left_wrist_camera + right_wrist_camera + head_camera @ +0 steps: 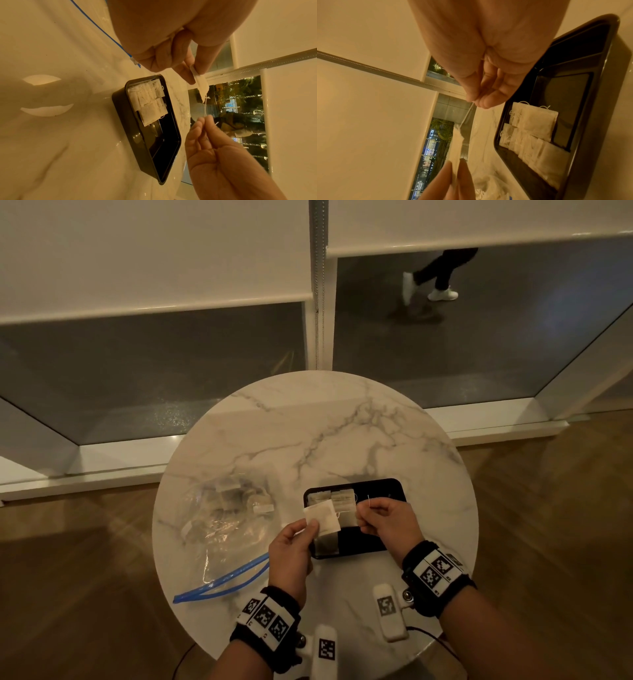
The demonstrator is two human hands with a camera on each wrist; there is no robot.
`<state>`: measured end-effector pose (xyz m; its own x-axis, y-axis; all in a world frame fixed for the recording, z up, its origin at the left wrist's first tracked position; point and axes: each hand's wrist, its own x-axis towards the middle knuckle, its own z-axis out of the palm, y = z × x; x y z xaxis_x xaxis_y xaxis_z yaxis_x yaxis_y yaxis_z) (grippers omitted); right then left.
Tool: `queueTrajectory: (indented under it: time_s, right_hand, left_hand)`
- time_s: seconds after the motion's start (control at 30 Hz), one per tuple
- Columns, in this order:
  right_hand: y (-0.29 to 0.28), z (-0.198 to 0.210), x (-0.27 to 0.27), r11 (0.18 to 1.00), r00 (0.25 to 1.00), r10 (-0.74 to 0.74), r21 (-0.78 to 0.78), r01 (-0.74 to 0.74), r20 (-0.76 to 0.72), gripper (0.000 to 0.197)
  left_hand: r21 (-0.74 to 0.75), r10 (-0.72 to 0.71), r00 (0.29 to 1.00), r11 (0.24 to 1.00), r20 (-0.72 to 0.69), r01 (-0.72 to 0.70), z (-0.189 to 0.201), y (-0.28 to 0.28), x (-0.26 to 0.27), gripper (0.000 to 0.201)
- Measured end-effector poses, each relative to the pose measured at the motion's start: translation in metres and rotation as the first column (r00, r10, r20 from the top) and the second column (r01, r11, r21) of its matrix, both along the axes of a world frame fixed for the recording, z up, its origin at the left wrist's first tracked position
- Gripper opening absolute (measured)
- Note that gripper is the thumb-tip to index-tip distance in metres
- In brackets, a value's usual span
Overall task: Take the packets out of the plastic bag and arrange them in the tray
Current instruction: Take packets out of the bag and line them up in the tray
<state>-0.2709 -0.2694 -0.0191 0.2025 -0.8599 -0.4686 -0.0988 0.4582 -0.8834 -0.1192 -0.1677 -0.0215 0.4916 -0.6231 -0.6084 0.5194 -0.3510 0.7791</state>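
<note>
My left hand (pixel 310 529) pinches a white tea-bag packet (pixel 323 517) by its corner, just above the left end of the black tray (pixel 394 491). My right hand (pixel 364 513) pinches that packet's thin string (pixel 205 108), which runs taut between the two hands. Several packets (pixel 536 132) lie overlapping in the tray's left part; its right part is bare. The clear plastic bag (pixel 222 522) with a blue zip strip (pixel 222 580) lies on the table to the left, more packets inside it. In the right wrist view the held packet (pixel 456 146) hangs edge-on below my fingers.
Everything sits on a small round marble table (pixel 342 433) whose edge is close on all sides. Beyond it are low windows with white blinds (pixel 154 261); a person's legs (pixel 435 275) pass outside. Wood floor (pixel 548 508) surrounds the table.
</note>
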Motion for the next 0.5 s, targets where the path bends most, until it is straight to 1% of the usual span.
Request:
queueTrajectory:
  time_s: [0.07, 0.2, 0.23, 0.3, 0.33, 0.37, 0.43, 0.47, 0.5]
  right_hand:
    - [-0.002, -0.004, -0.003, 1.0, 0.998, 0.009, 0.029, -0.007, -0.055, 0.006]
    - [0.0, -0.011, -0.001, 0.99, 0.972, 0.12, 0.093, -0.103, -0.201, 0.016]
    - [0.0, -0.012, 0.001, 0.99, 0.961, 0.13, 0.083, -0.113, -0.245, 0.016]
    - [0.0, -0.013, 0.002, 0.991, 0.935, 0.128, 0.012, -0.132, -0.33, 0.016]
    - [0.0, -0.01, 0.003, 0.991, 0.938, 0.116, -0.022, -0.131, -0.326, 0.017]
    - [-0.001, -0.005, 0.003, 0.992, 0.959, 0.108, -0.04, -0.122, -0.263, 0.017]
    - [-0.001, 0.006, 0.005, 0.991, 0.99, 0.131, -0.033, -0.133, -0.05, 0.018]
    - [-0.002, 0.011, 0.007, 0.986, 0.986, 0.163, -0.037, -0.162, 0.026, 0.02]
    - [-0.001, 0.015, 0.008, 0.979, 0.978, 0.199, -0.056, -0.195, 0.065, 0.019]
  left_hand:
    - [0.012, 0.004, 1.0, 1.0, -0.013, -0.003, -0.002, -0.001, 0.0, 0.021]
    - [-0.013, -0.012, 0.998, 1.0, -0.055, 0.011, -0.001, -0.006, -0.004, 0.021]
    - [-0.014, -0.016, 0.998, 1.0, -0.057, 0.015, -0.002, -0.008, -0.006, 0.022]
    - [-0.021, -0.02, 0.998, 1.0, -0.061, 0.019, -0.005, -0.011, -0.008, 0.024]
    - [-0.032, -0.026, 0.997, 0.999, -0.069, 0.024, -0.006, -0.013, -0.01, 0.025]
    - [-0.04, -0.032, 0.997, 0.999, -0.075, 0.029, -0.005, -0.014, -0.011, 0.025]
    - [-0.049, -0.045, 0.996, 0.998, -0.075, 0.042, -0.003, -0.017, -0.014, 0.021]
    - [-0.052, -0.051, 0.996, 0.998, -0.073, 0.047, -0.002, -0.019, -0.015, 0.018]
    - [-0.053, -0.052, 0.996, 0.997, -0.076, 0.048, -0.002, -0.02, -0.016, 0.017]
